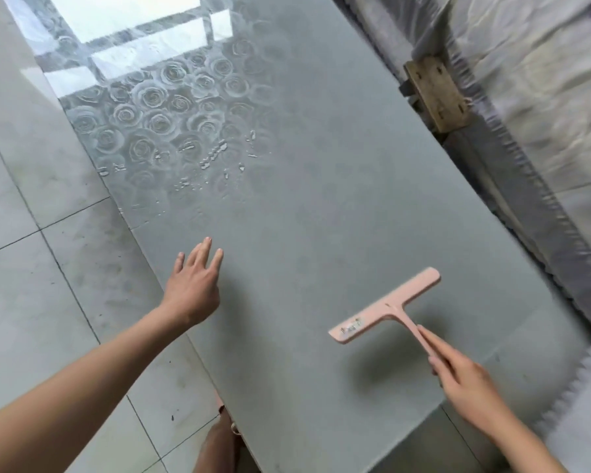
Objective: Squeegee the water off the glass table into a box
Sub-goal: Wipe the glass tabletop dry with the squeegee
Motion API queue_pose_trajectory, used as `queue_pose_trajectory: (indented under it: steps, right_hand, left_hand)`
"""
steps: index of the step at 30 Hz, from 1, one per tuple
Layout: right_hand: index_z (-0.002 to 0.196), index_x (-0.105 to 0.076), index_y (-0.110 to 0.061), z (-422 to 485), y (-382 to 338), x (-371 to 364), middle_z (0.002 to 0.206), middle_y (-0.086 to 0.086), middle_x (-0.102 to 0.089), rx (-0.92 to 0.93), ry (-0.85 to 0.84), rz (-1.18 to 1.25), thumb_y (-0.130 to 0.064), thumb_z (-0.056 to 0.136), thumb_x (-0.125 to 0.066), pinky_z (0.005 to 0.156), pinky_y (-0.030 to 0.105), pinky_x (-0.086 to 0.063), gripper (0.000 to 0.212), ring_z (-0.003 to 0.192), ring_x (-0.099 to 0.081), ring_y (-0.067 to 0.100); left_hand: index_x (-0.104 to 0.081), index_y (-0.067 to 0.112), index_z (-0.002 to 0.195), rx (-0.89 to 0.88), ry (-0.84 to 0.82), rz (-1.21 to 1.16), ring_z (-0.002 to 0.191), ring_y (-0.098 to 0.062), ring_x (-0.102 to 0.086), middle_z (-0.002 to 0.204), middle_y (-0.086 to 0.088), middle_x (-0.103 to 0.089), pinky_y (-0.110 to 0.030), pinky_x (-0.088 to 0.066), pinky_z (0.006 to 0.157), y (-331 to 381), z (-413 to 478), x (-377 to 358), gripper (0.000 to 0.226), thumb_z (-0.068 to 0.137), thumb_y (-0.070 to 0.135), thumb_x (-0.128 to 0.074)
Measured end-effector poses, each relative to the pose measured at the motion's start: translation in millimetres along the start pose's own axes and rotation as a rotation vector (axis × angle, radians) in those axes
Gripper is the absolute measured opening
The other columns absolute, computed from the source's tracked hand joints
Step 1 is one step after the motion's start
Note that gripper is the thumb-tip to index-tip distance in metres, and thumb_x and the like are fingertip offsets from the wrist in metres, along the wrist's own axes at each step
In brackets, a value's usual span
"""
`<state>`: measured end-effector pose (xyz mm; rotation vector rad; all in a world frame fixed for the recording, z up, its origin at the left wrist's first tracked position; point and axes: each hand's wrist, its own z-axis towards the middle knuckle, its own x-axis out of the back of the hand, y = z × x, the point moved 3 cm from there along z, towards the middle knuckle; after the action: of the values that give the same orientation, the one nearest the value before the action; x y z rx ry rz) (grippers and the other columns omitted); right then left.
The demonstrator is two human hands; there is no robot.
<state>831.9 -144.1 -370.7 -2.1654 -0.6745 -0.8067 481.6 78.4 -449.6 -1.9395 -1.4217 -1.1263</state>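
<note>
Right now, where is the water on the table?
In the head view, the water drops lie on the far left part of the glass table, on its rose pattern, beyond the left hand and away from the pink squeegee.

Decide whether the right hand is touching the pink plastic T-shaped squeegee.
Touching. The head view shows the right hand holding the slim handle of the pink plastic T-shaped squeegee, fingers laid along it.
</note>
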Motion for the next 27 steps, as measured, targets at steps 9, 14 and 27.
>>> queue_pose_trajectory:
  steps: [9, 14, 27]
  right_hand:
    - [0.143, -0.034, -0.032, -74, 80, -28, 0.089, -0.01, -0.055, -0.003, 0.006, 0.025, -0.009, 0.095, -0.051, 0.071, 0.016, -0.035, 0.055, 0.074, -0.049, 0.0]
    - [0.137, -0.029, -0.049, -106, 108, -39, 0.082, -0.004, -0.048, 0.055, -0.025, 0.013, -0.015, 0.094, -0.054, 0.071, 0.02, -0.04, 0.06, 0.076, -0.05, 0.01]
    - [0.145, -0.016, -0.05, -102, 88, -108, 0.091, -0.005, -0.04, 0.163, -0.013, -0.097, -0.017, 0.097, -0.038, 0.072, 0.038, -0.044, 0.062, 0.082, -0.056, 0.03]
  left_hand:
    - [-0.014, 0.013, 0.152, -0.079, -0.027, 0.035, 0.147, -0.025, -0.006, 0.16, -0.014, 0.0, -0.041, -0.01, 0.119, 69, -49, -52, 0.067, 0.091, 0.016, -0.042]
    - [-0.013, 0.015, 0.152, -0.105, -0.057, 0.073, 0.147, -0.026, -0.005, 0.16, -0.013, 0.0, -0.04, -0.012, 0.118, 100, -77, -74, 0.066, 0.093, 0.02, -0.042]
    - [-0.013, 0.017, 0.151, -0.09, -0.091, 0.214, 0.147, -0.029, -0.005, 0.159, -0.016, -0.003, -0.039, -0.019, 0.115, 118, -84, -105, 0.064, 0.094, 0.025, -0.04]
